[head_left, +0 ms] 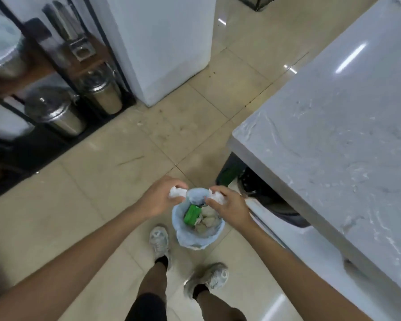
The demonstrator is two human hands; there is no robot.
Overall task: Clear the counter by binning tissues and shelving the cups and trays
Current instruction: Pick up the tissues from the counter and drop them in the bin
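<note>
The bin (pixel 198 224) sits on the floor directly below both hands. Left hand (pixel 159 200) fingers are closed on 1 tissue (pixel 177 192); the right hand (pixel 229 208) grips another wad (pixel 218 196), equally near the rim.

The left hand (pixel 159 196) grips a crumpled white tissue (pixel 177 192) and the right hand (pixel 229 206) grips another tissue (pixel 218 196), both held over a small bin (pixel 198 237) lined with a pale blue bag. Inside the bin lie a green carton (pixel 191 214) and wadded tissues. The bin stands on the tiled floor (pixel 97 200) just ahead of the person's two shoes, near the corner of a grey counter (pixel 333 126). Steel canisters (pixel 56 112) sit on a dark rack at left.
</note>
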